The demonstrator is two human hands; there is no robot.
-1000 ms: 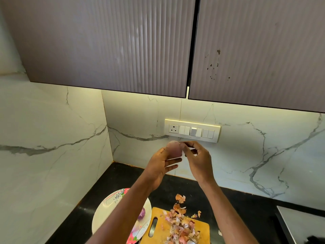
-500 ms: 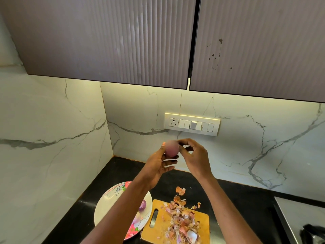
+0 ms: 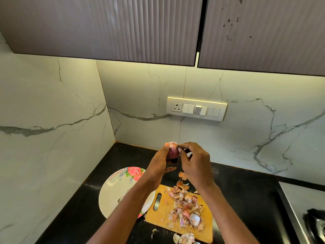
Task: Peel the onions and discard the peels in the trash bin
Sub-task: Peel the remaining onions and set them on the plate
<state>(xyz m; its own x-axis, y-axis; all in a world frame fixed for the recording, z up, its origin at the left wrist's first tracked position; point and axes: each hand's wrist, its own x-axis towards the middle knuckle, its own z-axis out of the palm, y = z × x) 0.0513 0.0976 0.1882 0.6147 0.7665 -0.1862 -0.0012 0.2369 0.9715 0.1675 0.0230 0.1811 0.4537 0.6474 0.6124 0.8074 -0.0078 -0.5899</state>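
Black countertop (image 3: pixel 246 194) fills the corner under white marble-look walls, with dark ribbed cabinets (image 3: pixel 105 27) above and a switch panel (image 3: pixel 197 109) on the back wall. Near the left wall lies a flowered plate (image 3: pixel 114 189), and just beside it, toward the front edge of the countertop, a wooden cutting board (image 3: pixel 160 215) carries a heap of peels (image 3: pixel 186 206). A few peels lie off the board, on the counter at its far end and by its front edge. At the right edge, part of a stove (image 3: pixel 302 205) shows.

Both hands are raised above the counter, near the back wall. The left hand (image 3: pixel 158 166) holds the onion (image 3: pixel 172 151), fingers curled round it. The right hand (image 3: pixel 195 164) pinches at the top of the onion, where a bit of skin seems to stand up.

I judge the step is pulling off remaining skin. It is better to catch the loose edge firmly, pull down along the onion, and turn it with the left hand. Working lower, over the board, would keep peels together for the trash bin, which is not in view.
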